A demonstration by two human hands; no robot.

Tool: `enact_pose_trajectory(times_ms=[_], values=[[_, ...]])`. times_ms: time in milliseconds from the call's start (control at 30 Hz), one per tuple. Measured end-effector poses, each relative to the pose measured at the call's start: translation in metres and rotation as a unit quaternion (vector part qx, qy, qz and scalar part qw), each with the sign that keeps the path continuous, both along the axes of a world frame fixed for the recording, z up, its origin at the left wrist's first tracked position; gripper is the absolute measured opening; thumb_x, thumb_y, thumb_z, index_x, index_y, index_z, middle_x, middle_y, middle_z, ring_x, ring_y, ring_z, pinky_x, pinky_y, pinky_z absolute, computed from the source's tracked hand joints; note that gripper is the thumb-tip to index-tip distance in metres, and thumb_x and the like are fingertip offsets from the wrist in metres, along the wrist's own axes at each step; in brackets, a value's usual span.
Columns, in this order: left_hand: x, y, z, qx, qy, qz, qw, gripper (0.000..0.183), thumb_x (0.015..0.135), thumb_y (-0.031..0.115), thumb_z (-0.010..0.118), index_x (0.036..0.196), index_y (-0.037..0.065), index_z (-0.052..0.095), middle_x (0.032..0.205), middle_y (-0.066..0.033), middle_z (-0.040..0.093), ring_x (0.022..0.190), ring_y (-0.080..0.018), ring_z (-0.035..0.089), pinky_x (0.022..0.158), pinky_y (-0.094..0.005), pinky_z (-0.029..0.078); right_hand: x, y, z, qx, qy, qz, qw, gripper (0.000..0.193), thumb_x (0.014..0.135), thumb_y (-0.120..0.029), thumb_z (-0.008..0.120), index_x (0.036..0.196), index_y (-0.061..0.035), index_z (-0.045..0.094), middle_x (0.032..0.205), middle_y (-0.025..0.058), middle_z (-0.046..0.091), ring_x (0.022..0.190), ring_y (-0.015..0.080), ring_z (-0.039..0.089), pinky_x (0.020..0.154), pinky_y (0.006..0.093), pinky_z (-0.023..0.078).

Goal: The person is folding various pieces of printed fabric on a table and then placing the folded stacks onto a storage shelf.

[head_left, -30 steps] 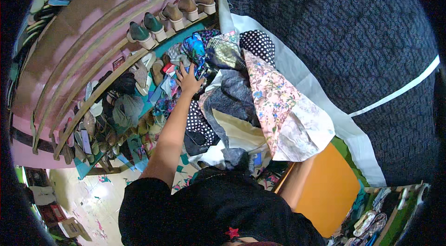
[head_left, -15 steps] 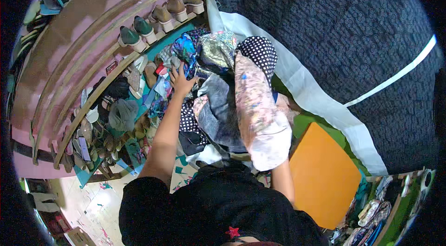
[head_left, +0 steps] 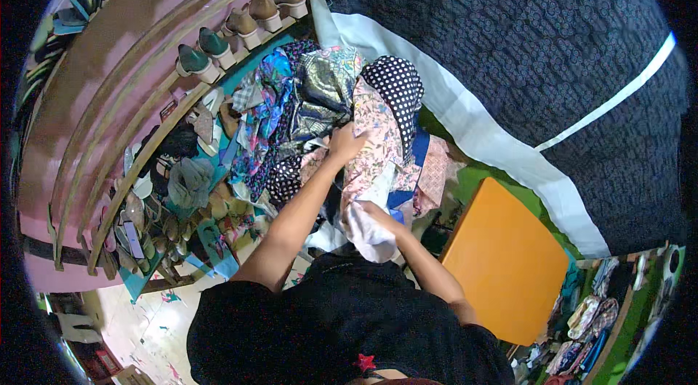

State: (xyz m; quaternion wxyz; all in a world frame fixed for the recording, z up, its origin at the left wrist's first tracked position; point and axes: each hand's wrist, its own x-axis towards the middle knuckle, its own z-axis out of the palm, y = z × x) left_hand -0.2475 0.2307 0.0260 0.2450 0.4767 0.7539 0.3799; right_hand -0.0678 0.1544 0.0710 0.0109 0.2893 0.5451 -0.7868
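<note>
In front of me lies a heap of fabrics in mixed prints. My left hand is closed at the left edge of a pink floral cloth, its fingertips partly hidden by the folds. Nearer my body, my right hand grips the pale end of this cloth, which hangs bunched below the fingers. A black-and-white polka-dot cloth adjoins it on the far side. To the left are a shiny patterned cloth and a blue-purple printed cloth. A pink patterned piece with a blue edge sticks out right.
Wooden shoe forms line a curved rack on the left, above piled shoes and scraps. An orange board stands at my right. A large dark patterned cloth with a white border fills the far right. Scraps litter the tiled floor.
My left hand has moved right, from spread over the blue printed cloth to the floral cloth. My right hand, hidden under the cloth before, shows now further left. The grey cloth between them is now mostly covered.
</note>
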Motion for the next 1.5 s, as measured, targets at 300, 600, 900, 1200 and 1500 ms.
enact_pose_trajectory(times_ms=[300,600,900,1200,1500], values=[[0.002,0.006,0.041,0.157,-0.098,0.026,0.982,0.033,0.081,0.029,0.052,0.075,-0.003,0.054,0.07,-0.0204,0.057,0.069,-0.0369,0.056,0.061,-0.0398,0.04,0.085,0.069,0.023,0.211,0.054,0.187,0.958,0.067,0.067,-0.026,0.07,0.121,-0.0006,0.04,0.118,0.0103,0.045,0.105,0.0184,0.044,0.09,0.03,0.036],[0.052,0.004,0.084,0.182,0.078,-0.168,0.966,0.02,0.071,0.022,0.06,0.07,0.001,0.058,0.069,-0.0175,0.056,0.067,-0.0326,0.055,0.061,-0.0388,0.04,0.033,0.145,0.071,0.19,-0.12,-0.274,0.935,0.065,0.077,-0.05,0.052,0.117,0.0012,0.045,0.102,0.0156,0.055,0.089,0.0235,0.054,0.072,0.0357,0.044],[0.025,-0.032,0.075,0.235,0.103,-0.185,0.949,0.017,0.069,0.025,0.063,0.075,0.009,0.062,0.078,-0.0081,0.06,0.076,-0.0277,0.055,0.071,-0.037,0.042,-0.009,0.177,-0.032,0.493,-0.18,-0.2,0.828,0.018,0.072,-0.007,0.049,0.084,0.0031,0.058,0.079,0.0236,0.06,0.072,0.0307,0.06,0.063,0.0368,0.046],[-0.053,-0.015,0.074,0.143,0.253,0.097,0.952,0.08,0.058,0.028,0.075,0.127,0.023,0.036,0.14,-0.0135,0.009,0.127,-0.0405,0.006,0.098,-0.0566,0.014,-0.008,0.159,-0.023,0.5,-0.029,-0.384,0.776,0.012,0.081,-0.002,0.044,0.088,-0.0009,0.053,0.067,0.0024,0.052,0.057,0.0087,0.048,0.052,0.0225,0.041],[-0.105,0.03,0.054,-0.06,0.361,-0.099,0.925,0.071,0.049,0.042,0.076,0.114,0.032,0.051,0.143,-0.0053,0.006,0.127,-0.0426,-0.008,0.092,-0.0689,0.001,0.003,0.156,0.062,0.023,0.234,-0.407,0.883,0.04,0.083,-0.002,0.035,0.123,-0.0027,0.038,0.111,0.013,0.053,0.099,0.0253,0.053,0.088,0.0394,0.042]])
